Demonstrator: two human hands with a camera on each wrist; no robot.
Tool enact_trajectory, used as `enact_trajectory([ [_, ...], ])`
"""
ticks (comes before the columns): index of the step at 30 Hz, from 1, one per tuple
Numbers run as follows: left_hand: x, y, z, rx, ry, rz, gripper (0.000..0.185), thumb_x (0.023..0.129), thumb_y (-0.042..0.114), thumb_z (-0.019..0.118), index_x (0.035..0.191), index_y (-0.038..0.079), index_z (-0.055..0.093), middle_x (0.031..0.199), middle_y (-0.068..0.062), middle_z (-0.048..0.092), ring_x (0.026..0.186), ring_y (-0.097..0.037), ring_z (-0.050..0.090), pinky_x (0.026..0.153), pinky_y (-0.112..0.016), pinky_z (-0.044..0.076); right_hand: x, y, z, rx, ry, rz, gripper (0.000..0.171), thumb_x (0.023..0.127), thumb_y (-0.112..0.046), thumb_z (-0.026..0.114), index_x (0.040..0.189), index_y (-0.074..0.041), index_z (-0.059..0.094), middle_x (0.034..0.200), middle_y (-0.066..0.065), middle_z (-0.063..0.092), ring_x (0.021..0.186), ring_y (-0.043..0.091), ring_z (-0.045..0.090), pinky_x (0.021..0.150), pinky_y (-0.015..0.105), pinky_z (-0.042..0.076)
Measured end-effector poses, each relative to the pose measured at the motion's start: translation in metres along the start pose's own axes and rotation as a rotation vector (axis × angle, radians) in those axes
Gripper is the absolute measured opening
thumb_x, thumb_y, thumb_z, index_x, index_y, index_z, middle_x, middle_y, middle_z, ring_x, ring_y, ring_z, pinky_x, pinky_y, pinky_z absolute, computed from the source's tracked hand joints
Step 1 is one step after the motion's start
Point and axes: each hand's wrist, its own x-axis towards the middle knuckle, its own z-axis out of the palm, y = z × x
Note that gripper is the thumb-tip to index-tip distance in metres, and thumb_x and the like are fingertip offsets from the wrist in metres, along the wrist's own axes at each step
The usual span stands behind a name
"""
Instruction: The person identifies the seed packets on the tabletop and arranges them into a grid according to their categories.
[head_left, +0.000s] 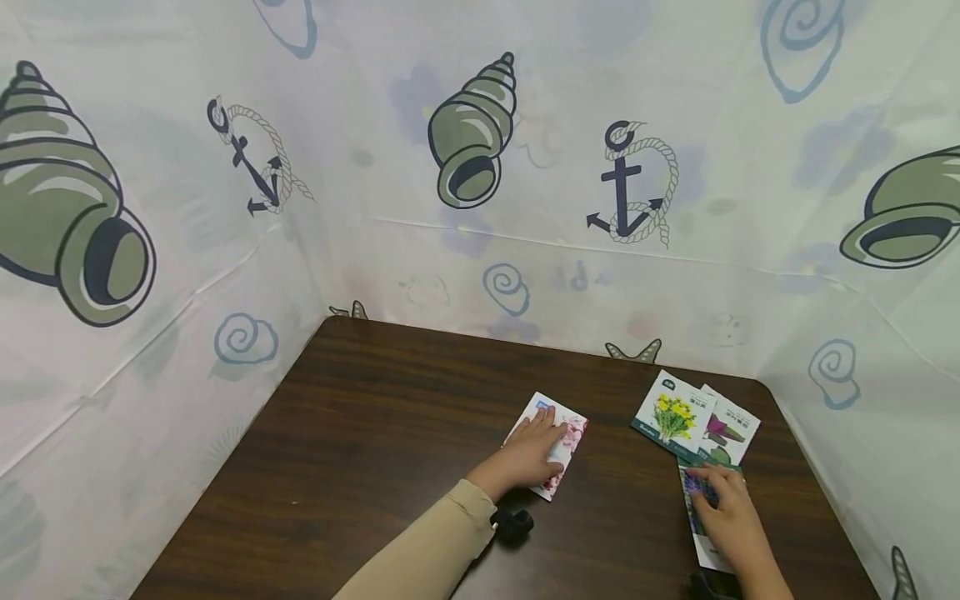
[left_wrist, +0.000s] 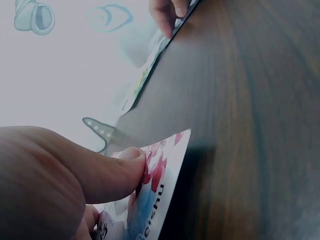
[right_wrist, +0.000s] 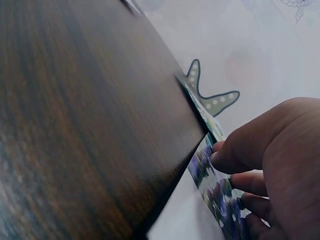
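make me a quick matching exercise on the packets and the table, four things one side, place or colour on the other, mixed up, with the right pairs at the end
Things
1. pink-blossom packet
2. yellow-flower packet
3. purple-flower packet
4. tabletop

Place or colour
A. under the right hand
B. dark brown
C. under the left hand
D. just beyond the right hand

Right pairs: 1-C, 2-D, 3-A, 4-B
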Motion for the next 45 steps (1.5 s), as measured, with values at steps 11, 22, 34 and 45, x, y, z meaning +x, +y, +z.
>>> enact_trajectory([
  [11, 0.002, -0.009, -0.010, 0.013, 0.023, -0.035, 0.072, 0.102, 0.029, 0.074, 0.166, 0.012, 0.047, 0.181, -0.022, 0.021, 0.171, -0.037, 0.018, 0.139, -0.054, 0.020, 0.000, 0.002, 0.000, -0.002, 0.006, -0.012, 0.030, 0.096, 0.002, 0.072, 0.127, 0.002, 0.073, 0.142, 0.035, 0.055, 0.133, 0.055, 0.050, 0.103, 0.069, 0.042],
  [22, 0.011, -0.037, -0.003, -0.029, 0.101, -0.049, 0.074, 0.101, 0.031, 0.073, 0.167, 0.013, 0.046, 0.181, -0.024, 0.020, 0.171, -0.039, 0.017, 0.138, -0.057, 0.019, 0.002, -0.002, -0.001, 0.006, -0.014, 0.006, 0.032, 0.097, 0.002, 0.072, 0.129, 0.002, 0.073, 0.144, 0.036, 0.054, 0.135, 0.057, 0.049, 0.105, 0.071, 0.042],
  [34, 0.012, -0.053, -0.010, -0.069, 0.122, -0.100, 0.074, 0.102, 0.028, 0.072, 0.168, 0.009, 0.044, 0.181, -0.025, 0.015, 0.171, -0.040, 0.010, 0.139, -0.060, 0.012, 0.001, -0.002, -0.002, 0.003, -0.016, 0.012, 0.033, 0.096, 0.003, 0.074, 0.129, 0.002, 0.073, 0.143, 0.036, 0.054, 0.135, 0.058, 0.049, 0.106, 0.073, 0.041],
  [45, 0.008, -0.057, -0.023, -0.049, 0.126, -0.130, 0.073, 0.104, 0.030, 0.071, 0.168, 0.009, 0.044, 0.181, -0.026, 0.016, 0.171, -0.041, 0.011, 0.139, -0.058, 0.013, 0.001, -0.002, -0.002, 0.012, -0.011, 0.000, 0.033, 0.095, 0.005, 0.073, 0.128, 0.003, 0.073, 0.142, 0.037, 0.054, 0.134, 0.058, 0.049, 0.104, 0.072, 0.042],
])
